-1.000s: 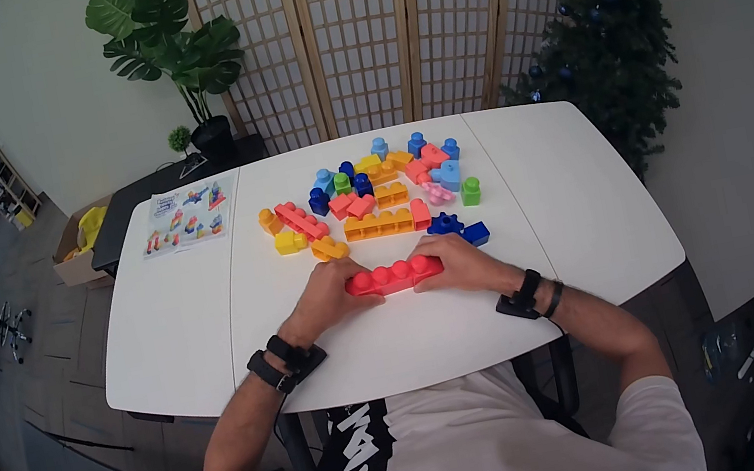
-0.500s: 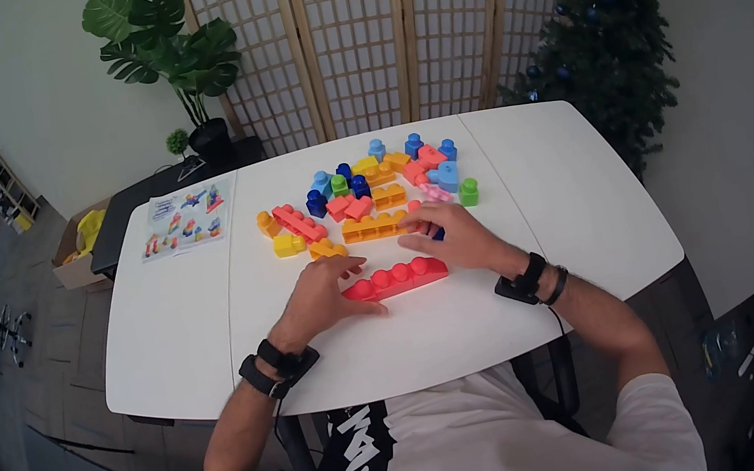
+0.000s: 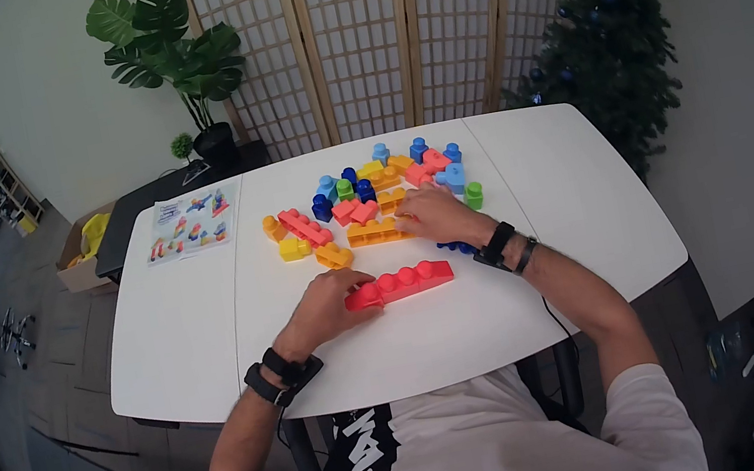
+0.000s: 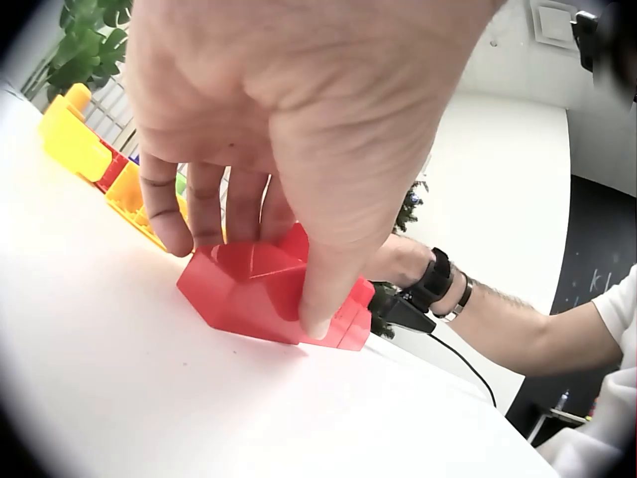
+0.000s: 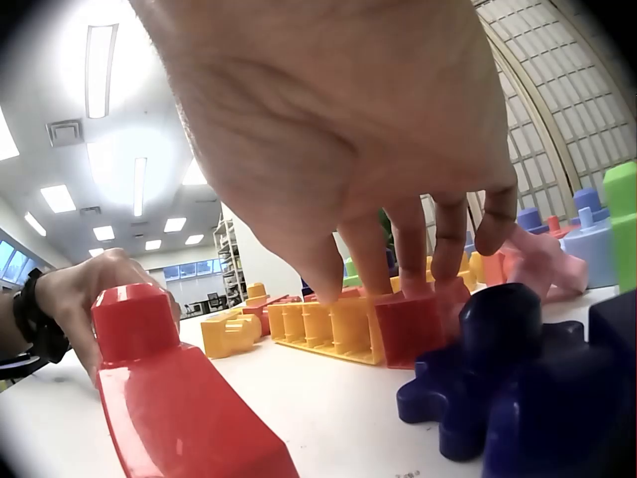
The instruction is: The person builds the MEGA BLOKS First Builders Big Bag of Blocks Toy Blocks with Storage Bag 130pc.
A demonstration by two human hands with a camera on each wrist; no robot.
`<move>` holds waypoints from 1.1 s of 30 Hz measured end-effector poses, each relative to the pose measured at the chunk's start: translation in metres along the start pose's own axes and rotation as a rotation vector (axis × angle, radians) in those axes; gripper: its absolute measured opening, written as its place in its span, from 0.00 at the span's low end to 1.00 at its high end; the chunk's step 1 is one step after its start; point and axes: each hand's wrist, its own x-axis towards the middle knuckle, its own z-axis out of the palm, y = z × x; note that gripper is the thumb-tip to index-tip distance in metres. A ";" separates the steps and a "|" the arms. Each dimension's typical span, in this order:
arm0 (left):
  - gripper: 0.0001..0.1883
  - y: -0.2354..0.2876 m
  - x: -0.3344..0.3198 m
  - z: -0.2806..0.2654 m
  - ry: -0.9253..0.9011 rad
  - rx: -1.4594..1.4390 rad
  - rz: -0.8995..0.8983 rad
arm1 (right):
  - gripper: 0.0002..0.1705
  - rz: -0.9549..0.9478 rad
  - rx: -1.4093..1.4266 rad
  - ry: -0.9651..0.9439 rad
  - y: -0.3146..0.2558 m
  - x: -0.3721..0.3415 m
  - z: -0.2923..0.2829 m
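Observation:
A long red block with rounded studs (image 3: 405, 281) lies near the table's front. Its left end is between the thumb and fingers of the left hand (image 3: 315, 312); the left wrist view shows the thumb on the near side of the red block (image 4: 249, 289). The right hand (image 3: 444, 215) reaches over the right end of a long orange block (image 3: 376, 231). In the right wrist view its fingertips (image 5: 408, 284) touch the top of a small red block (image 5: 408, 329) beside the orange block (image 5: 318, 329). The thumb hangs just above the orange block.
Dark blue blocks (image 5: 518, 368) sit under the right wrist. Several coloured blocks (image 3: 358, 211) spread behind the hands, with a green block (image 3: 474, 195) at their right. A printed sheet (image 3: 190, 224) lies at the table's back left.
The right hand has let go of the long red block and moved forward to the small red one. The left hand briefly loosened and now holds the long block's left end, which has turned slightly.

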 end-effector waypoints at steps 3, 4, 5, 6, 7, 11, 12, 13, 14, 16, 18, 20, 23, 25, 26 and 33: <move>0.28 0.001 0.002 0.002 -0.002 -0.004 0.018 | 0.21 0.018 -0.039 -0.019 -0.009 -0.002 -0.006; 0.27 0.003 0.003 0.001 -0.009 0.001 0.017 | 0.21 0.018 -0.039 -0.020 -0.008 -0.001 -0.005; 0.27 0.006 0.003 0.000 -0.009 0.001 0.017 | 0.20 0.021 -0.036 -0.019 -0.008 -0.001 -0.005; 0.28 0.010 0.002 -0.002 0.001 0.003 0.019 | 0.20 0.025 -0.033 -0.017 -0.007 0.000 -0.004; 0.28 0.015 0.001 -0.006 0.011 0.005 0.021 | 0.20 0.025 -0.033 -0.017 -0.007 -0.001 -0.004; 0.25 0.013 0.006 -0.025 0.176 -0.029 0.069 | 0.20 0.031 -0.016 -0.019 -0.006 -0.002 -0.006; 0.24 0.004 0.013 -0.035 0.220 -0.012 0.049 | 0.20 0.026 -0.026 -0.017 -0.006 -0.003 -0.006; 0.22 -0.007 0.021 -0.046 0.265 0.006 0.029 | 0.20 0.025 -0.027 -0.018 -0.008 -0.004 -0.008; 0.22 -0.019 0.028 -0.057 0.269 0.006 0.026 | 0.20 0.049 -0.066 -0.020 -0.011 -0.006 -0.012; 0.20 -0.050 0.044 -0.073 0.247 0.361 -0.004 | 0.20 0.068 -0.108 -0.020 -0.011 -0.007 -0.011; 0.22 -0.083 0.062 -0.078 0.235 0.443 -0.116 | 0.21 0.068 -0.177 0.063 -0.003 -0.006 -0.002; 0.24 -0.107 0.081 -0.082 0.219 0.521 -0.230 | 0.22 0.075 -0.166 0.071 -0.008 -0.010 -0.008; 0.36 -0.122 0.101 -0.084 -0.056 0.643 -0.525 | 0.23 0.079 -0.145 0.063 -0.014 -0.014 -0.016; 0.37 -0.133 0.109 -0.086 -0.100 0.517 -0.555 | 0.24 0.074 -0.137 0.052 -0.015 -0.017 -0.021; 0.38 -0.139 0.111 -0.084 -0.143 0.393 -0.586 | 0.24 0.072 -0.124 0.068 -0.015 -0.019 -0.023; 0.42 -0.118 0.092 -0.080 -0.040 0.405 -0.569 | 0.22 0.050 -0.091 0.178 -0.019 -0.021 -0.032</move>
